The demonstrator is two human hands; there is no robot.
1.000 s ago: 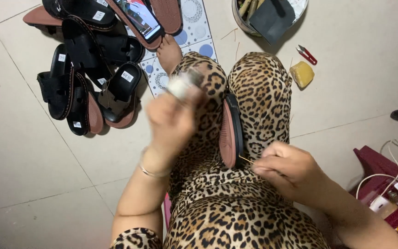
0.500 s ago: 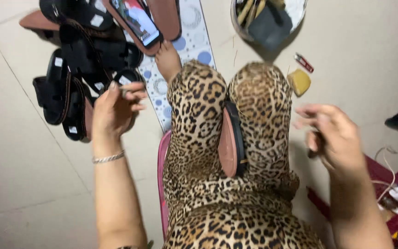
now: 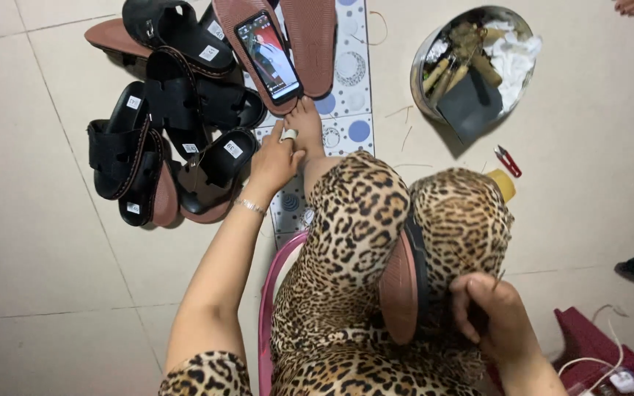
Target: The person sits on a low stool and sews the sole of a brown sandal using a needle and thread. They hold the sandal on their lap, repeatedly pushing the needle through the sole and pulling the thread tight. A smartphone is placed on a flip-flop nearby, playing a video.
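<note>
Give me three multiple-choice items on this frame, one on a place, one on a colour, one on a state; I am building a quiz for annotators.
1. Where does the sandal sole sit?
A. clamped between the knees
B. inside the metal bowl
C. on the pile of black sandals

2. What colour is the small thread clipper on the floor?
A. blue
B. red
C. white

3. What is the state of the phone lying on a sole?
A. screen dark
B. screen lit
C. face down

Answers: 1 A, it stands on edge between the leopard-print legs, beside the right hand. 2 B, its handles are red. 3 B, a picture shows on it, beyond the left hand.
</note>
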